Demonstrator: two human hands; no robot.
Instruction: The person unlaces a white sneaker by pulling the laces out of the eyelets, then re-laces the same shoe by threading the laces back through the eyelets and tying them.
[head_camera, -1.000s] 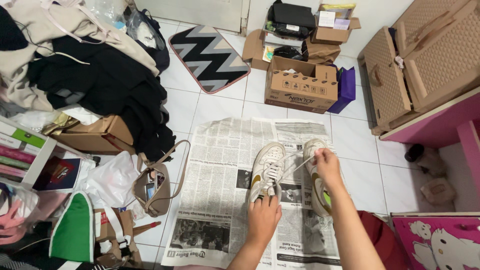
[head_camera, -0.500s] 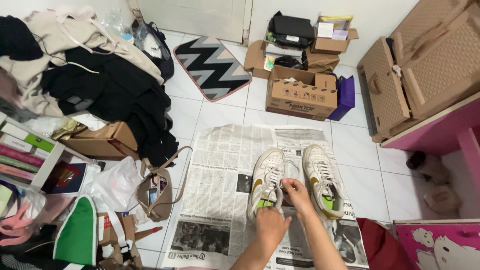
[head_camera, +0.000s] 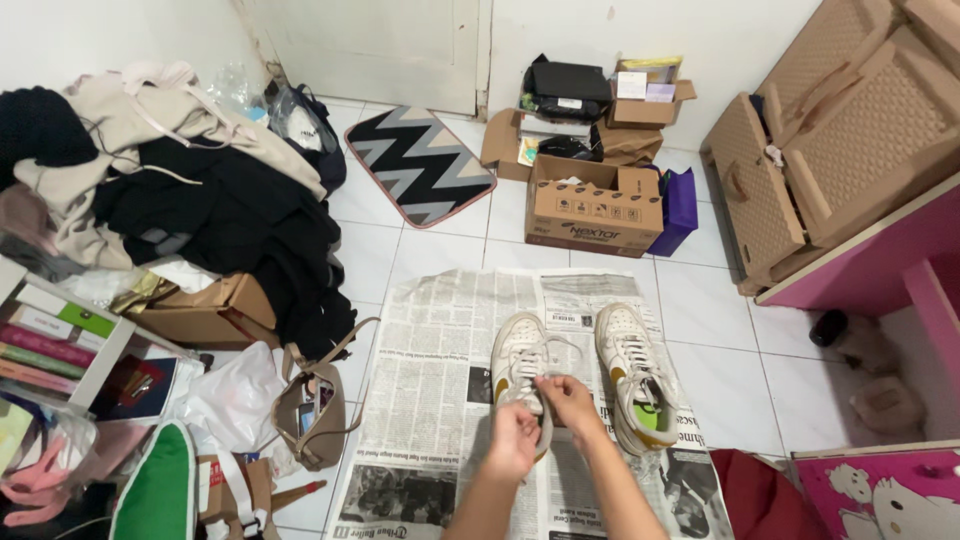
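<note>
Two white low-top sneakers stand side by side, toes pointing away, on a spread newspaper (head_camera: 430, 400) laid over white floor tiles. Both hands meet over the left sneaker (head_camera: 520, 360): the left hand (head_camera: 513, 440) and the right hand (head_camera: 570, 400) are each pinched narrowly on its white lace (head_camera: 545, 352), just above the tongue, fingers nearly touching one another. Judged from this arrangement, the lacing of the left sneaker appears threaded through most eyelets, with the ends in hand and no finished bow visible, so tying seems under way rather than complete. The right sneaker (head_camera: 632, 375), just beside it and untouched, shows crossed laces along its length; whether these are tied cannot be told. Uppers look smooth and leather-like with a mustard side accent on the left shoe; a green insole shows inside the right shoe. Laces are flat woven cord. The newsprint is thin, creased and matte. Nearby lie a soft tan handbag (head_camera: 310, 400), a heap of dark and beige clothing (head_camera: 200, 200), a corrugated cardboard box (head_camera: 595, 210) and a zigzag-patterned mat (head_camera: 420, 160).
</note>
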